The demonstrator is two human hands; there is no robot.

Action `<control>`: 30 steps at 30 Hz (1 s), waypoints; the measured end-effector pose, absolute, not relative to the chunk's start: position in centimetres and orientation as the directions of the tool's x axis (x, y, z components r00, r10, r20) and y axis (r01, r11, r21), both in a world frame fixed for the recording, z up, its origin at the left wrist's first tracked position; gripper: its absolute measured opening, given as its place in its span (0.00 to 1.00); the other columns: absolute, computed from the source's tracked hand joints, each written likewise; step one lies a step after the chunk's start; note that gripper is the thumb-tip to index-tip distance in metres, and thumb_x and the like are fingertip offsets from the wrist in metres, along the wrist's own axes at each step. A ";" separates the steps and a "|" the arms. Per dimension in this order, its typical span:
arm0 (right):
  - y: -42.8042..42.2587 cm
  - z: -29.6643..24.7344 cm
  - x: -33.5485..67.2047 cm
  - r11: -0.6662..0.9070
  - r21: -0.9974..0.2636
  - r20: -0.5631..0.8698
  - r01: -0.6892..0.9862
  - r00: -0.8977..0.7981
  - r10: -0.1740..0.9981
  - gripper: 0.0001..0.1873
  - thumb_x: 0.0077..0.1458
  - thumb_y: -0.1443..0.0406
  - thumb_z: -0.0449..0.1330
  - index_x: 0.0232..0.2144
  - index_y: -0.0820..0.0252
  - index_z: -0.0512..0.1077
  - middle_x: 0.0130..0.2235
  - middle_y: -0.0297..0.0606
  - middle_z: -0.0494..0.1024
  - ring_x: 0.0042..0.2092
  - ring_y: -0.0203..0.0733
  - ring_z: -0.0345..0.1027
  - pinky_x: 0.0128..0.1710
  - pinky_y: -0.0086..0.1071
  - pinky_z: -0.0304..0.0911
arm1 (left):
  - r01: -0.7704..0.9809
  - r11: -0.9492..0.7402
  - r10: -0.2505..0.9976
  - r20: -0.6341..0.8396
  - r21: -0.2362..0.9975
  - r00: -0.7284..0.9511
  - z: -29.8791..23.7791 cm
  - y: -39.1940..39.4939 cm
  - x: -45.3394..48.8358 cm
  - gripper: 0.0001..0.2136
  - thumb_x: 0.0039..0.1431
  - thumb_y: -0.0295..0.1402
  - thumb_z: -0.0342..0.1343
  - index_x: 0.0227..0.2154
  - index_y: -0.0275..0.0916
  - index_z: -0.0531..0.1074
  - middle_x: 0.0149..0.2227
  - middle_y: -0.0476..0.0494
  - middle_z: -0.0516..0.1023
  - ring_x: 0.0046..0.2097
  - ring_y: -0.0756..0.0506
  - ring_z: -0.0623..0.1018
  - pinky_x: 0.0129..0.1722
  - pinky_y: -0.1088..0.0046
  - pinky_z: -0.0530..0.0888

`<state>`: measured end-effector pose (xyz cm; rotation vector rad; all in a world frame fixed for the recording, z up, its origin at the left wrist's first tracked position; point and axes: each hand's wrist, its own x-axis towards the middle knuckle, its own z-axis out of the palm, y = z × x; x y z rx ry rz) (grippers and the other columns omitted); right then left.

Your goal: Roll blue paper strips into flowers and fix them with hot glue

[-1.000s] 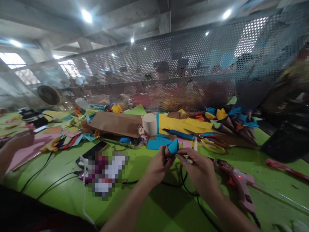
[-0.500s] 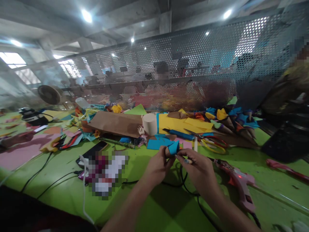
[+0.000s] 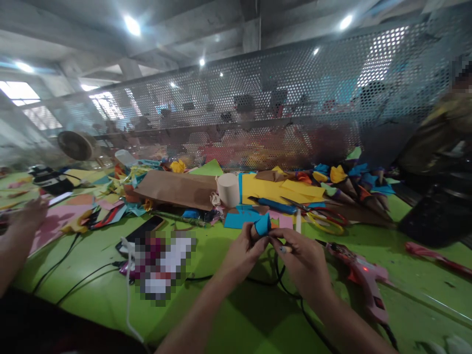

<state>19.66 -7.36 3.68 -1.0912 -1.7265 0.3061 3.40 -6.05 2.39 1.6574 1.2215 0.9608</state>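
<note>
In the middle of the head view my left hand [image 3: 243, 253] is closed around a curled piece of blue paper [image 3: 263, 225]. The paper flares open toward the top right. Brownish material shows below it, but I cannot tell whether that is paper or a finger. My right hand [image 3: 304, 258] has thumb and forefinger pinched together at the paper's lower right edge. A short pale stick [image 3: 286, 250] with a greyish end pokes out between its fingers. A pink glue gun [image 3: 365, 278] with a red light lies right of my right hand.
Beyond my hands lie scissors [image 3: 324, 221], a blue cutter [image 3: 276, 204], yellow paper [image 3: 261, 189], a cream roll [image 3: 228, 190] and brown paper [image 3: 177, 189]. A phone [image 3: 142, 233] and cables lie left. Another person's hand [image 3: 25, 226] is at far left. A perforated screen [image 3: 236, 113] stands behind.
The blue paper has turned slightly and shifted a little left in my left hand. My right hand stays pinched beside it. At far left the other person's hand and forearm have come nearer.
</note>
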 end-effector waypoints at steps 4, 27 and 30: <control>-7.5 3.2 19.5 0.543 -0.656 0.605 0.524 -0.064 0.793 0.12 0.57 0.68 0.56 0.40 0.54 0.76 0.39 0.35 0.83 0.36 0.41 0.77 0.37 0.31 0.69 | 0.212 -0.185 0.961 0.131 0.960 0.245 1.7 -5.6 3.3 0.18 0.60 0.50 0.52 0.42 0.42 0.60 0.36 0.50 0.70 0.39 0.46 0.70 0.41 0.71 0.67; -8.6 3.8 18.7 0.492 -0.772 0.460 0.403 -0.180 0.870 0.08 0.60 0.67 0.53 0.43 0.54 0.63 0.40 0.39 0.79 0.32 0.37 0.74 0.30 0.27 0.65 | 0.228 -0.105 0.995 0.102 0.968 0.023 2.0 -5.3 3.2 0.10 0.61 0.42 0.52 0.36 0.43 0.61 0.25 0.56 0.60 0.28 0.51 0.63 0.31 0.75 0.61; -8.4 4.1 19.1 0.517 -0.760 0.518 0.394 -0.114 0.848 0.07 0.60 0.68 0.54 0.42 0.54 0.67 0.37 0.35 0.78 0.31 0.36 0.72 0.30 0.27 0.64 | 0.191 -0.097 0.995 0.094 0.977 0.024 2.0 -5.2 3.1 0.09 0.61 0.42 0.51 0.35 0.42 0.60 0.25 0.56 0.58 0.27 0.51 0.60 0.29 0.76 0.59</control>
